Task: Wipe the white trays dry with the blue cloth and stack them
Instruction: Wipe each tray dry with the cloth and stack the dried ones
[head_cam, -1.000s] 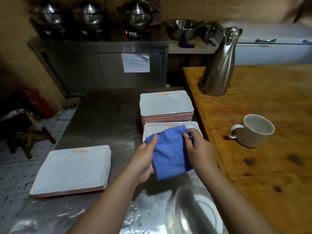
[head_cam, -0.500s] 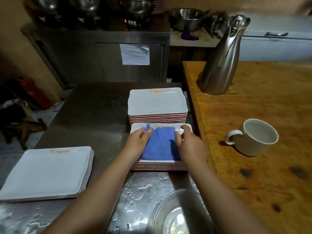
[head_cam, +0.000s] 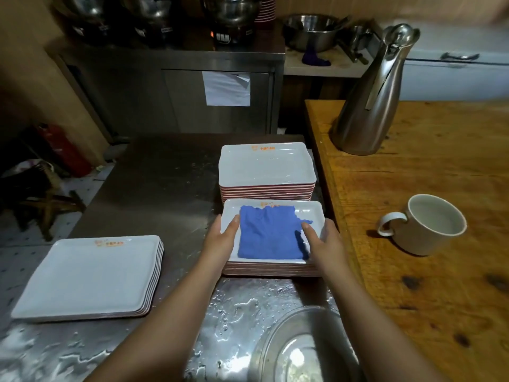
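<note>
White rectangular trays being dried: left hand (head_cam: 220, 241) and right hand (head_cam: 325, 244) grip opposite edges of the top tray (head_cam: 311, 213) of the near pile, thumbs inside the rim, the folded blue cloth (head_cam: 268, 234) lying loose between them. Step: judged lift-off; next, carrying this tray to the low stack of white trays (head_cam: 88, 274) at eight o'clock, or the taller stack (head_cam: 267, 166) at twelve, on the wet steel counter (head_cam: 154, 172).

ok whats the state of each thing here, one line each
blue cloth: spread flat in the near top tray
near tray stack: cloth on top, a hand at each side
far tray stack: taller, top tray bare
left tray stack: low, untouched
left hand: on the tray's left rim, thumb by the cloth
right hand: on the right rim, thumb on the cloth
mug: upright, looks empty
steel jug: upright, lid shut
counter: wet near the front
</note>
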